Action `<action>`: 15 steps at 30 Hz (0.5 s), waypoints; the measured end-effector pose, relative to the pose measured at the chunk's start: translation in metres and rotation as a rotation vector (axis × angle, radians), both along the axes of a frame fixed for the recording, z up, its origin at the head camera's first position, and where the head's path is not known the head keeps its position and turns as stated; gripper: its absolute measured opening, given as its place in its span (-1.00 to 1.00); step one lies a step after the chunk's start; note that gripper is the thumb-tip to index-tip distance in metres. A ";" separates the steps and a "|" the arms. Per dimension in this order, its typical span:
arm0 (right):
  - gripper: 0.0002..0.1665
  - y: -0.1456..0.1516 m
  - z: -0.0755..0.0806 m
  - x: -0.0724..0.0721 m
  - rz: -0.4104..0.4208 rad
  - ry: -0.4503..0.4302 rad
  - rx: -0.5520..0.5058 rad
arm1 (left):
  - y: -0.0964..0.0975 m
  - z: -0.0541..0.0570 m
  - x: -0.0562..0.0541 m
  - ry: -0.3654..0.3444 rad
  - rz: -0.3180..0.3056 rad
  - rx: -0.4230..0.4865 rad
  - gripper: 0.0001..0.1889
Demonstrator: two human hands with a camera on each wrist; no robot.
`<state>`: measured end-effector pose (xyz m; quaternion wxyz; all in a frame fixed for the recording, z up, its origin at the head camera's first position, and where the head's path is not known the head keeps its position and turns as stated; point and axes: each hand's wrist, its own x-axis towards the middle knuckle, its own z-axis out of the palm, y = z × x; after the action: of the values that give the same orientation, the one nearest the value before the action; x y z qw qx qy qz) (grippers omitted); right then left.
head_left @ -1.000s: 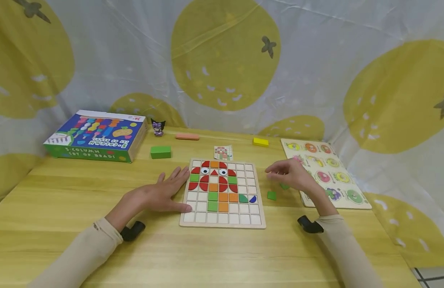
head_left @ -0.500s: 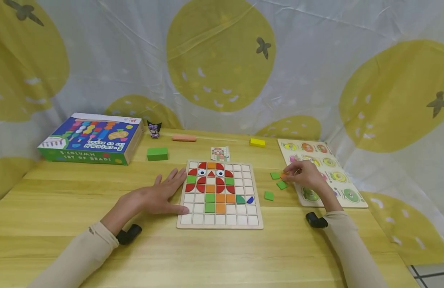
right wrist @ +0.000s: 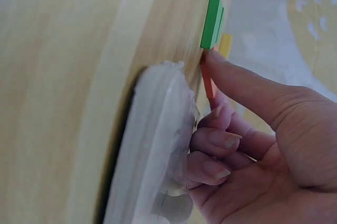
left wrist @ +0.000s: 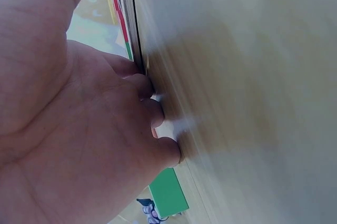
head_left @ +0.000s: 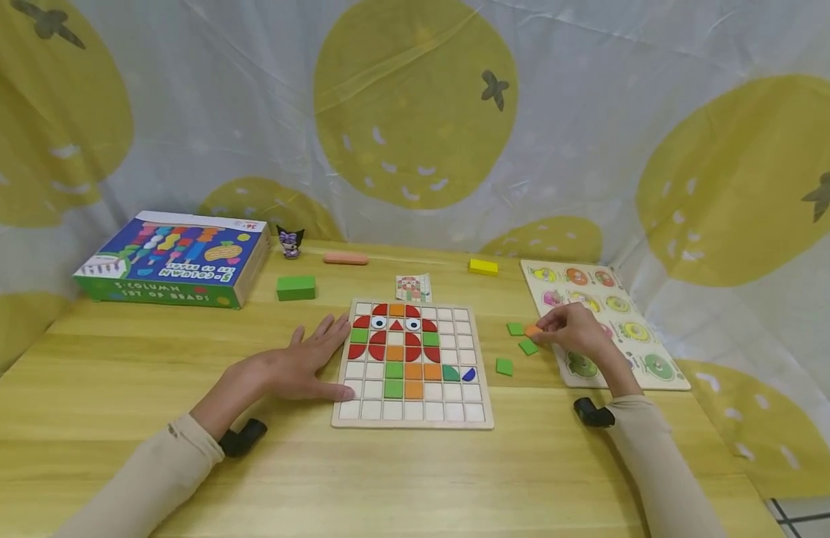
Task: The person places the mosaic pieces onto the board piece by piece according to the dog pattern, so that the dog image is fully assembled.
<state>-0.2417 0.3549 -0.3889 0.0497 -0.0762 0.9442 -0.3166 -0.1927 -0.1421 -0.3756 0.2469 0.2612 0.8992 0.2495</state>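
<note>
My left hand (head_left: 296,370) rests at the left edge of a wooden grid board (head_left: 478,418), fingers spread along the rim and thumb over its lower left corner. Red, orange, green and blue pieces sit in the board's cells, with two round eye pieces (head_left: 412,323) near the top. Right of the board, my right hand (head_left: 576,332) pinches an orange square tile (head_left: 532,331) between thumb and fingers, low over the table. In the right wrist view the orange tile (right wrist: 207,76) stands tilted beside a green tile (right wrist: 211,22). Several green tiles (head_left: 504,367) lie close by.
A fruit puzzle board (head_left: 536,288) lies under and beyond my right hand. Behind the grid board are a pattern card (head_left: 413,288), a yellow block (head_left: 483,267), a pink stick (head_left: 346,258), a green block (head_left: 296,288) and a small figurine (head_left: 290,243). A bead-set box (head_left: 172,258) stands back left.
My right hand has moved right from near the board and taken hold of the orange tile, uncovering the green tiles. My left hand has stayed at the board's edge.
</note>
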 end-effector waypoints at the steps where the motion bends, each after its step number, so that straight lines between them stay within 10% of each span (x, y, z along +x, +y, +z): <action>1: -0.76 0.000 0.000 0.000 -0.002 -0.002 0.001 | 0.000 -0.001 0.000 -0.001 0.000 0.001 0.23; 15: -0.86 -0.004 0.008 0.002 0.028 0.034 -0.080 | -0.001 -0.001 0.001 0.004 0.001 0.000 0.23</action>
<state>-0.2401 0.3513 -0.3808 0.0352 -0.0968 0.9303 -0.3522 -0.1915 -0.1430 -0.3762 0.2448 0.2614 0.8999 0.2488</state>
